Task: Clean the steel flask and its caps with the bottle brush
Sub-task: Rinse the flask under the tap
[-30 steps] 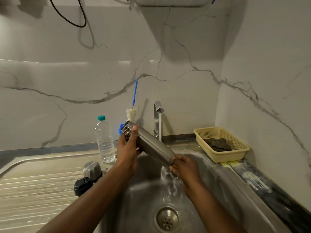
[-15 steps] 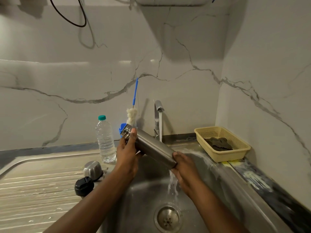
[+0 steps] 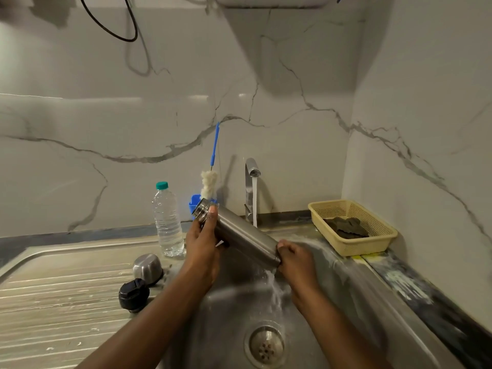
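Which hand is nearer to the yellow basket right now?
Right. The right hand holds the steel flask's lower end, just left of the yellow basket; the left hand grips the flask's upper end, farther left, near the water bottle.

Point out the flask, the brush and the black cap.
flask (image 3: 243,235): head view, middle of the steel body.
brush (image 3: 208,183): head view, white bristle head.
black cap (image 3: 133,294): head view, top face.
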Demonstrator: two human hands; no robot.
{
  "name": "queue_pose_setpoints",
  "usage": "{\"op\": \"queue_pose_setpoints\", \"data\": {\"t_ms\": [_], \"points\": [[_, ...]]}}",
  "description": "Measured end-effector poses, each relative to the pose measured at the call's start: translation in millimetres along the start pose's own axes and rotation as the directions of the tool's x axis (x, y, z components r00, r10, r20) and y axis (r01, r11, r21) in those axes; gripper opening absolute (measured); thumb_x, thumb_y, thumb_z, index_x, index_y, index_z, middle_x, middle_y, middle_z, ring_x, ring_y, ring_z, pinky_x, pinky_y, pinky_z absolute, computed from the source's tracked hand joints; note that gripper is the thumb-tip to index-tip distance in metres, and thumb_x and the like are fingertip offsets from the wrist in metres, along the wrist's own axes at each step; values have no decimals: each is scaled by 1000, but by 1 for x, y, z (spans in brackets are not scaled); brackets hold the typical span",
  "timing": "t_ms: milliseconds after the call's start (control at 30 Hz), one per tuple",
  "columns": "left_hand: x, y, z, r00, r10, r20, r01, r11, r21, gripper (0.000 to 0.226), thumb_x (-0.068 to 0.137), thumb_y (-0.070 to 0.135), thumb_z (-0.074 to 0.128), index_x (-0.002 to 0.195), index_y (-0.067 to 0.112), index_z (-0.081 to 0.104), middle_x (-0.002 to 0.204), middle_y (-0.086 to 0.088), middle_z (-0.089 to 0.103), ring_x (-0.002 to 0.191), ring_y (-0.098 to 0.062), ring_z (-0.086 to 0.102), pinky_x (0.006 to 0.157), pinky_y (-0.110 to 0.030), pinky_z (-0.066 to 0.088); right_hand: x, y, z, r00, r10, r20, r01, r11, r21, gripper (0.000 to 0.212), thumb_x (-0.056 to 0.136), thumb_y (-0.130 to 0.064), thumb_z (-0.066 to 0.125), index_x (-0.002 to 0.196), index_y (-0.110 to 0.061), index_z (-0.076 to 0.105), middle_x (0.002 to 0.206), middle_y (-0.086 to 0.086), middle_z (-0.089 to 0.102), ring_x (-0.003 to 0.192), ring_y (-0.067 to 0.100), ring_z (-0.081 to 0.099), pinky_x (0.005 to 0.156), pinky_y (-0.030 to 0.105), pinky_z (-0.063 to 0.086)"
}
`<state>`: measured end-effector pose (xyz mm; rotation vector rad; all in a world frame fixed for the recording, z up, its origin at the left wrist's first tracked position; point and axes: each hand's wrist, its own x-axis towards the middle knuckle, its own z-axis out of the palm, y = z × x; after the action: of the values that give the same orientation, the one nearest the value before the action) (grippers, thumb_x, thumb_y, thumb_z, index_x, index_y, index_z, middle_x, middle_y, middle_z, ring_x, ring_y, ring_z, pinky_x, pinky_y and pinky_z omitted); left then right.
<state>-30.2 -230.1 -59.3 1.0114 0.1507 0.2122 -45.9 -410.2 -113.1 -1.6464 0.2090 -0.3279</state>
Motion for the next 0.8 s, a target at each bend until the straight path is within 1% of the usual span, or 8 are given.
{"op": "queue_pose_setpoints", "data": {"t_ms": [100, 167, 233, 300, 433, 533, 633, 800], "points": [[3, 2, 7, 998, -12, 55, 10, 999, 51, 42, 100, 42, 65, 136, 22, 55, 130, -9, 62, 121, -34, 63, 105, -62, 53, -5, -4, 2, 972, -117, 203, 124, 992, -19, 26, 107, -46, 50, 131, -41, 57, 121, -12, 59, 103, 4, 59, 76, 26, 53], [5, 4, 11, 999, -14, 49, 10, 996, 87, 37, 101, 44, 65, 130, 23, 56, 125, -8, 64, 116, -31, 65, 103, -59, 54, -7, 2, 1, 930, -170, 327, 212, 972, -98, 45, 96, -58, 64, 137, -46, 51, 127, -14, 60, 106, 3, 62, 81, 25, 57], [9, 6, 14, 999, -35, 25, 32, 994, 108, 35, 100, 46, 65, 125, 23, 55, 121, -9, 64, 114, -29, 64, 99, -55, 55, -5, 11, 0, 903, -206, 378, 295, 936, -194, 72, 81, -59, 81, 143, -44, 47, 128, -18, 59, 110, 3, 62, 84, 24, 56], [13, 6, 17, 996, -78, 33, 72, 987, 145, 37, 99, 48, 66, 121, 20, 57, 120, -11, 64, 114, -31, 64, 96, -54, 56, -4, 15, -1, 902, -218, 372, 333, 901, -279, 81, 75, -56, 86, 144, -41, 46, 126, -19, 58, 112, 4, 61, 86, 24, 56], [14, 1, 30, 982, -95, 163, 31, 933, 358, 31, 97, 48, 69, 114, 24, 60, 118, -12, 69, 109, -29, 67, 96, -52, 58, -6, 17, -1, 905, -183, 385, 321, 887, -332, 85, 74, -57, 86, 146, -41, 44, 126, -18, 61, 105, 1, 63, 75, 16, 54], [13, -11, 38, 966, -59, 251, -93, 827, 554, 57, 90, 46, 78, 134, 21, 51, 126, -8, 67, 111, -24, 68, 100, -51, 58, -7, 12, -1, 928, -154, 340, 255, 927, -276, 76, 73, -55, 88, 138, -39, 51, 114, -21, 65, 96, -4, 65, 69, 12, 52], [11, -27, 38, 944, -170, 283, -50, 773, 632, 77, 84, 48, 84, 143, 19, 45, 127, -7, 67, 114, -26, 68, 99, -50, 60, -5, 11, 2, 951, -134, 279, 194, 960, -200, 65, 75, -48, 88, 131, -33, 58, 111, -15, 70, 97, 1, 69, 79, 26, 62], [13, -37, 35, 922, -278, 268, 24, 735, 678, 69, 79, 41, 90, 129, 19, 48, 119, -10, 69, 108, -26, 71, 92, -45, 63, -3, 9, -1, 949, -53, 309, 91, 990, -110, 60, 77, -39, 89, 130, -31, 64, 110, -6, 76, 96, 10, 75, 85, 40, 64]]}}
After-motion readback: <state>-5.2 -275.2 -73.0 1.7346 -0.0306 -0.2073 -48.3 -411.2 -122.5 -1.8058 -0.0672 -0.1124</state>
